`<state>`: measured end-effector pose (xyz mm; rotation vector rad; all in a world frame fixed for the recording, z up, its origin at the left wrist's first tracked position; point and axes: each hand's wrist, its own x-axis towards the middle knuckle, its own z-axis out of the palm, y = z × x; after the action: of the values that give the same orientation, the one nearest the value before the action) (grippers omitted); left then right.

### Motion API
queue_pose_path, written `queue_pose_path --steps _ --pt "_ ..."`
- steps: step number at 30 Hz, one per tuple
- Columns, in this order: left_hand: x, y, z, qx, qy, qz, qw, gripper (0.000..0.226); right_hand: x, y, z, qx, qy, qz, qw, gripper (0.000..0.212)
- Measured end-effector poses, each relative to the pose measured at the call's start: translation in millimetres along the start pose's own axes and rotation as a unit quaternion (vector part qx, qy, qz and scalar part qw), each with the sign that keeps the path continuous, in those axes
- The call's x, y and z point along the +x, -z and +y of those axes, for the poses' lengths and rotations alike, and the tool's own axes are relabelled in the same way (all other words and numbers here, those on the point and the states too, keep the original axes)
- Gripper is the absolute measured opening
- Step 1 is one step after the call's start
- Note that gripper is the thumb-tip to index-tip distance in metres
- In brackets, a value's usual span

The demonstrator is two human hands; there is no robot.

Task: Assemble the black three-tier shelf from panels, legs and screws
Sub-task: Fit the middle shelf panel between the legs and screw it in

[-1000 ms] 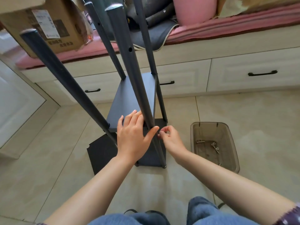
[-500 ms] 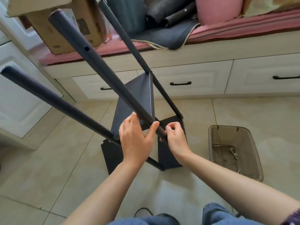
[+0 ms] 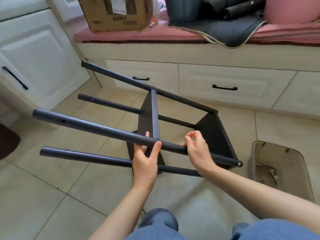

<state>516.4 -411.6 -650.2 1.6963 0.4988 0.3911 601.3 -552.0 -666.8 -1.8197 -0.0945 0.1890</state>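
The partly built black shelf (image 3: 214, 134) lies on its side on the tiled floor, its tube legs pointing left. Two black panels are fixed between the legs: a middle panel (image 3: 154, 115) seen edge-on and an end panel on the right. My left hand (image 3: 146, 161) grips the nearest upper leg (image 3: 97, 129) where the middle panel meets it, thumb over the tube. My right hand (image 3: 196, 148) rests against the same leg further right, thumb and forefinger pinched together above it; what they pinch is too small to see.
A translucent plastic bin (image 3: 301, 163) with a few screws stands on the floor at the right. White drawers (image 3: 225, 84) and a pink-cushioned bench with a cardboard box (image 3: 112, 13) run along the back. A white cabinet door (image 3: 34, 61) is at the left. My knees are at the bottom.
The shelf frame has tipped from near upright down to the left until it lies on its side. Both hands stayed on the near leg as it swung down.
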Motion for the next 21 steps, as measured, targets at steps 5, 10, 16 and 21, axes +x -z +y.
queue_pose_path --steps 5,10,16,21 --pt "2.7 24.8 -31.8 -0.053 0.053 0.023 0.997 0.057 -1.8 -29.8 6.1 -0.058 -0.007 -0.025 0.998 0.005" --pt "5.1 42.2 -57.5 -0.108 0.085 0.025 0.99 0.052 -1.6 -53.4 13.7 -0.089 -0.016 -0.047 0.995 0.004" --pt "6.8 46.7 -85.9 -0.146 0.112 0.034 0.982 0.046 -1.0 -65.6 22.1 -0.12 -0.019 -0.067 0.99 0.003" --pt "3.7 47.3 -107.5 -0.153 0.13 0.05 0.978 0.054 -4.7 -70.3 29.6 -0.131 -0.012 -0.087 0.987 0.008"
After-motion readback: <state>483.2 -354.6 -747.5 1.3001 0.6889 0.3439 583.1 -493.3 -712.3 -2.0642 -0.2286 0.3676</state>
